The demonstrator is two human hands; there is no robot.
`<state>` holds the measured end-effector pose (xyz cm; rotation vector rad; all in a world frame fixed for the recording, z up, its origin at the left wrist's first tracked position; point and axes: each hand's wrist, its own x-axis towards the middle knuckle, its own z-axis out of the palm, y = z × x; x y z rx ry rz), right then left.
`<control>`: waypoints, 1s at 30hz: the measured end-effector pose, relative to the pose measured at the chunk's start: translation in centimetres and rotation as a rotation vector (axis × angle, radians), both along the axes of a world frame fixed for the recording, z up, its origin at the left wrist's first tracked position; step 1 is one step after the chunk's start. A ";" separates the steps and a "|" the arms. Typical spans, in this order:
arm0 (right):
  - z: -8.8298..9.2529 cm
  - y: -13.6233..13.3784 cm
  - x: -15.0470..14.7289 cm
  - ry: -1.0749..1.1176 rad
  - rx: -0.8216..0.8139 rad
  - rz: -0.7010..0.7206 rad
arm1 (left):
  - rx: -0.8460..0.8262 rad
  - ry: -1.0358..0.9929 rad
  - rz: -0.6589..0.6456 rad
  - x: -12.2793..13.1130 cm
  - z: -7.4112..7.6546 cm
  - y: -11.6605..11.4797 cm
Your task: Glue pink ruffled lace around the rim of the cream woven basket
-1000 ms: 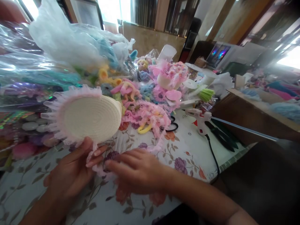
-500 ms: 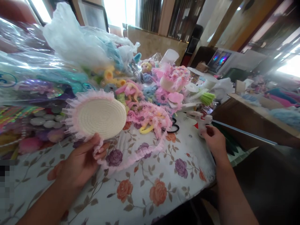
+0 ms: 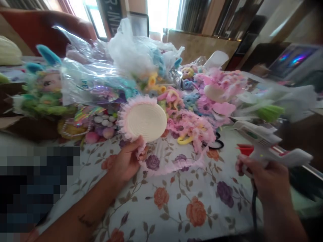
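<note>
Hands (image 3: 128,159) (image 3: 270,174) on ruffled disc (image 3: 147,122), glue gun (image 3: 263,146)

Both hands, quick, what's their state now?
Left hand: closed, holding the cream woven disc and pink ruffled trim.
Right hand: closed, holding the white glue gun.

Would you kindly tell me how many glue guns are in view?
1. The white glue gun is held in the right hand, at the right side of the picture. Others may be hidden in the crowded pile of craft items.
</note>
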<state>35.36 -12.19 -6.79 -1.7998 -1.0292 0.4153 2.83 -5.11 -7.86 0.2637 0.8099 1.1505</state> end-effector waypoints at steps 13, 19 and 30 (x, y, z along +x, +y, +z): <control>-1.4 -2.2 -13.4 0.488 -0.340 0.552 | 0.079 -0.031 -0.027 0.0 -0.5 -0.3; -1.5 -2.5 -13.7 0.405 -0.400 0.511 | 0.108 0.005 -0.040 0.2 -0.4 -0.5; -1.6 -2.5 -13.7 0.362 -0.374 0.537 | 0.111 0.060 -0.049 0.4 -0.5 -0.8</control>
